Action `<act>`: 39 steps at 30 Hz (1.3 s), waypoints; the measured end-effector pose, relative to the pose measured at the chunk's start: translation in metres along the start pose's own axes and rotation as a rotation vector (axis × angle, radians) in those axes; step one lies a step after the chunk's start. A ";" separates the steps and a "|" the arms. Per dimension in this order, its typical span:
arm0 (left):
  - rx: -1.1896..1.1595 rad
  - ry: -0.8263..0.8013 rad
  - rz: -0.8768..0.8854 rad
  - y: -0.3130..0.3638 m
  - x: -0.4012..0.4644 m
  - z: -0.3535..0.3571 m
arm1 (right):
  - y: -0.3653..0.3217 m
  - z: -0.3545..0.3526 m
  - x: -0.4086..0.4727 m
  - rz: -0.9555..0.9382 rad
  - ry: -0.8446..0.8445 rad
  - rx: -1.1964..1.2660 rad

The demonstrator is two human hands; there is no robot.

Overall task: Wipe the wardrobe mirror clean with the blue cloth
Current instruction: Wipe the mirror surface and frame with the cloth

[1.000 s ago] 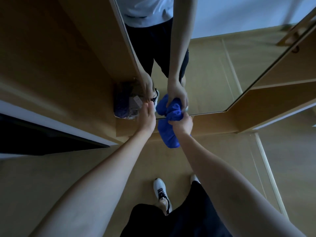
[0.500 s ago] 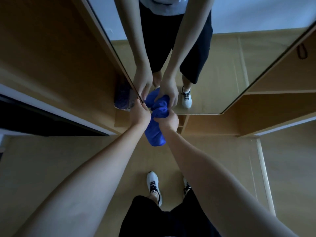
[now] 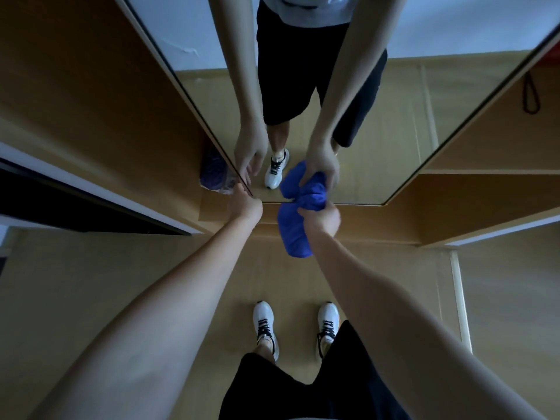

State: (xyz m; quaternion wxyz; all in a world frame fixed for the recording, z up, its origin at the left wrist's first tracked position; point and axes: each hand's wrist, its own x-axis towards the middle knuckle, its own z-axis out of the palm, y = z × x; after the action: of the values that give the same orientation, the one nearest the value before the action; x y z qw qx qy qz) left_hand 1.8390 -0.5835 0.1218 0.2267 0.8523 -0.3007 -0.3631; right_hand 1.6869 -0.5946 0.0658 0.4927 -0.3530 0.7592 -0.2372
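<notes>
Head view: We stand before the wardrobe mirror (image 3: 378,116), both arms stretched forward and down toward its bottom edge. Our right hand (image 3: 319,218) grips the blue cloth (image 3: 295,234) in curled fingers, bunching it into a wad. The top of the wad presses against the lower edge of the glass just beyond the knuckles, while the rest of the cloth hangs below and to the left of the hand, over the wooden base panel (image 3: 394,219) of the wardrobe.

Our left hand (image 3: 245,204) reaches the mirror's bottom left corner, well clear of the cloth, which lies off to its right. Its fingertips touch the dark frame edge there; the fingers look loosely curled, holding nothing, though from behind the knuckles we cannot tell exactly how far they are bent.

In the glass, just above our hands, the reflection gives back the same scene: a hand clutching the blue wad, the other hand with fingers hanging relaxed, dark shorts and a white sneaker. Left of the left hand, a bluish plastic-wrapped bundle (image 3: 215,174) sits against the wardrobe's wooden side panel (image 3: 91,95). Right of the right hand, open wooden shelving (image 3: 485,189) runs away from the mirror, with a dark cord (image 3: 531,92) hanging above it.

Below both wrists, our white sneakers (image 3: 264,325) with black laces stand on the pale wood floor (image 3: 91,283), and dark shorts (image 3: 303,386) fill the bottom of the frame.
</notes>
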 end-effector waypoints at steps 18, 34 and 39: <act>0.135 -0.049 0.111 -0.022 0.003 -0.008 | -0.007 -0.009 -0.006 -0.009 -0.003 -0.112; 0.280 -0.132 0.073 -0.018 0.006 -0.011 | -0.017 -0.080 0.000 0.043 0.098 -0.051; 0.582 -0.123 0.124 -0.022 -0.012 0.005 | -0.022 -0.046 -0.014 -0.017 0.035 -0.105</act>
State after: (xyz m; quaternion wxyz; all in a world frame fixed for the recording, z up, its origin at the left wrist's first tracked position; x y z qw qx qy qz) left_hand 1.8358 -0.5599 0.1109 -0.0239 0.8377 -0.4569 -0.2982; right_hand 1.6552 -0.5977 0.1082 0.4580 -0.3806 0.7762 -0.2072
